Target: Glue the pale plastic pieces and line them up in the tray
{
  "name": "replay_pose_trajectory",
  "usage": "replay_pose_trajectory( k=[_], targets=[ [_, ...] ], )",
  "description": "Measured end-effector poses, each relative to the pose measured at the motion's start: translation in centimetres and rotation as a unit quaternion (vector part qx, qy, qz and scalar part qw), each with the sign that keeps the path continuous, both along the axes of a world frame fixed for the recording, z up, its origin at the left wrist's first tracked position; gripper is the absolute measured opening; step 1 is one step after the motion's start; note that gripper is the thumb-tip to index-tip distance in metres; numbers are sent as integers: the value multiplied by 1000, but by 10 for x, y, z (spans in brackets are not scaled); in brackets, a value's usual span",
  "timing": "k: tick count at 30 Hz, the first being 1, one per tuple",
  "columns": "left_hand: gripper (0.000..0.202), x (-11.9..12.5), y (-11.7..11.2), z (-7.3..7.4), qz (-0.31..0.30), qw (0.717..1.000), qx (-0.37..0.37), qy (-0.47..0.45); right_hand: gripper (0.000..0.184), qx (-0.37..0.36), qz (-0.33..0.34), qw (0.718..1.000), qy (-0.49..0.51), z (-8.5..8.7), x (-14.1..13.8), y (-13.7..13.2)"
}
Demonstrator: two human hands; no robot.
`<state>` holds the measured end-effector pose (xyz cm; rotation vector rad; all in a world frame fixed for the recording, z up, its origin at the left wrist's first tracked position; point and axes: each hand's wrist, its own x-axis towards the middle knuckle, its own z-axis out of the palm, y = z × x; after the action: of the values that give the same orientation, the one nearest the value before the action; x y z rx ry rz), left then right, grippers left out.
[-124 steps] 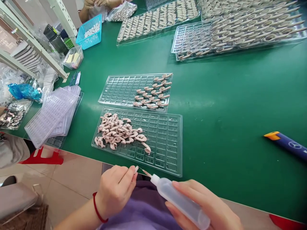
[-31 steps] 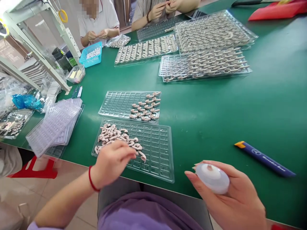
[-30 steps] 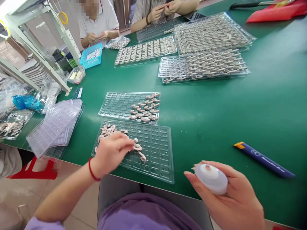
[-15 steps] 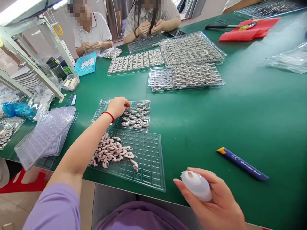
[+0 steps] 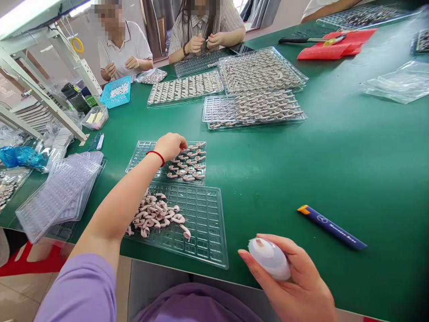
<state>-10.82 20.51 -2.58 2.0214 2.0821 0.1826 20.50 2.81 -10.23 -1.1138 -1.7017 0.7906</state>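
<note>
- Sleeve [image 5: 78, 286], purple, at lower left, cut off by bottom edge
- Right hand [image 5: 295, 279] near the table edge, thumb and fingers wrapped round a pale squeeze bottle [image 5: 270, 261]; nozzle end faces the camera, so its length is foreshortened, and the rear is hidden in the palm
- Near tray [image 5: 206, 223], clear, holds a loose pile [image 5: 156, 212] of small beige curved pieces on its left half; left forearm hides part of pile and tray's left side
- Dark blue stick [image 5: 333, 228] with orange end, right of near tray, well apart from it; lettering hard to read
- Clear stacked sheets [image 5: 58, 192] at left, slightly fanned
- Left hand [image 5: 170, 146] over far tray, red band [image 5: 157, 154] on wrist, fingers bent and close together by the top rows; fingertips partly hidden, can't tell if they grip a piece
- Far tray [image 5: 139, 154], just beyond near tray, beige pieces in rows [image 5: 190, 162] on its right side; hand and forearm cover the middle
- Filled trays [image 5: 263, 71] farther back, some overlapping, single pieces too small to sort out
- Blue basket [image 5: 115, 91] of small white parts, back left
- Two co-workers [image 5: 125, 47] [image 5: 206, 29] across the table, heads blurred, what they handle unclear
- Another person's arm [image 5: 331, 9] at top right, mostly cut off
</note>
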Motion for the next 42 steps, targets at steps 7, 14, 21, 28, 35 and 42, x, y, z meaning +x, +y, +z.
replay_pose_trajectory(
  k=[7,14,21,28,35,42],
  targets=[
    [9,18,-53,32,-35,999,-26,-23,28,-38,-10,999,29,-3,1,-2],
    [8,43,-142,40,-105,981,-159,33,29,-43,-8,998,35,-1,1,-2],
    [14,48,-156,35,-52,988,-140,38,29,-55,-16,998,14,4,0,-2],
    [17,59,-200,30,118,909,-92,-389,30,-64,-5,998,22,1,0,-4],
    [36,90,-258,0,252,740,-86,-618,24,0,107,994,-15,17,-7,-6],
    [35,101,-297,-15,346,699,-28,-626,36,-18,211,976,-39,10,2,-34]
  ],
)
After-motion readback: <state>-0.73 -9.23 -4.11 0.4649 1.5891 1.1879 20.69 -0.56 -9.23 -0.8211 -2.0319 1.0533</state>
